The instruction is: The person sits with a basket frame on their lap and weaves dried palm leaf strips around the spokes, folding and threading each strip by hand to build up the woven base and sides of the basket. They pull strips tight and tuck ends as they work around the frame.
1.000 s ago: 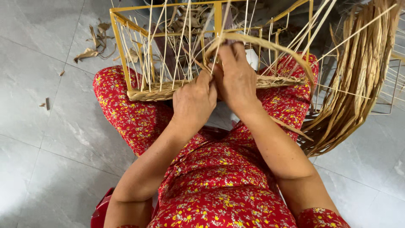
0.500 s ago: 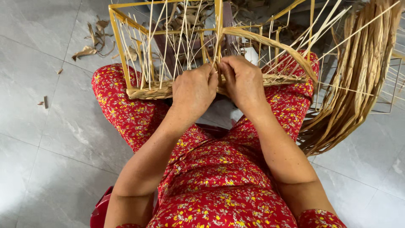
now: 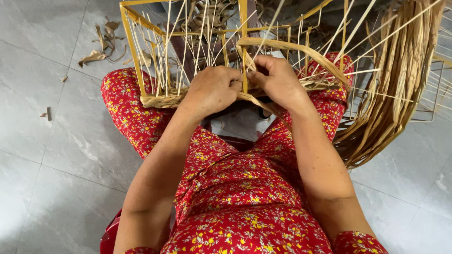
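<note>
1. Yellow-painted wire basket frame (image 3: pixel 133 56) rests across the person's knees, tilted away from the camera, with thin pale upright strands (image 3: pixel 188 51) standing between its bars
2. Woven band (image 3: pixel 160 99) of dried fibre runs along the near lower edge of the frame, from its left corner toward the hands
3. Left hand (image 3: pixel 212 89) is curled nearly closed at the near edge of the frame, fingertips pressed against the central yellow upright bar (image 3: pixel 244 56); what lies inside the grip cannot be told
4. Right hand (image 3: pixel 278 82) is curled closed just beside the left hand, on the other side of the same bar, fingers pinching a flat fibre strip (image 3: pixel 292 48)
5. From the right hand the strip arcs up and over to the right, coming down near the right knee
6. Loose bundle of dried fibre (image 3: pixel 400 80) hangs at the right of the frame, its ends fanning down toward the floor
7. Red floral garment (image 3: pixel 245 197) covers both legs and the torso beneath the frame
8. Grey tiled floor (image 3: pixel 42 155) carries fibre scraps (image 3: pixel 101 47) at upper left, well apart from the hands
</note>
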